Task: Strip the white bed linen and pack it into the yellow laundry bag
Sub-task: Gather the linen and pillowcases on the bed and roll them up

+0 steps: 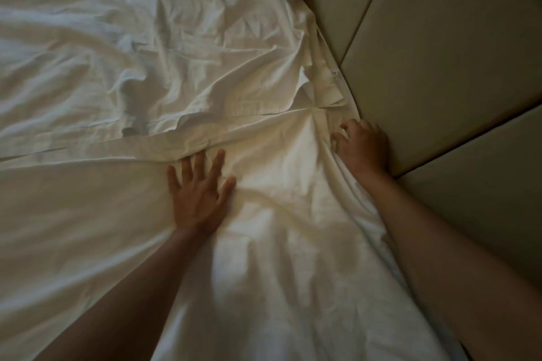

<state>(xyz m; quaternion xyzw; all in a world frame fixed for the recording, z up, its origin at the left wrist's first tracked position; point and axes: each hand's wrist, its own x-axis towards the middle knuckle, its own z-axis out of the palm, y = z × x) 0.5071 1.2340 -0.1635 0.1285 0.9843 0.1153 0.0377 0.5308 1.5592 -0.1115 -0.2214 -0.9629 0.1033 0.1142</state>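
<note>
White bed linen [123, 73] lies crumpled across the mattress and fills the left and middle of the head view. A smoother white sheet [88, 228] covers the near part. My left hand [199, 196] presses flat on this sheet, fingers spread and straight. My right hand [362, 146] is at the sheet's edge where the mattress meets the headboard, its fingers curled into the bunched fabric there. Folds radiate from that spot. No yellow laundry bag is in view.
A padded beige headboard [440, 67] with slanting seams runs along the right side, close against the mattress edge. My right forearm [440, 243] lies along it.
</note>
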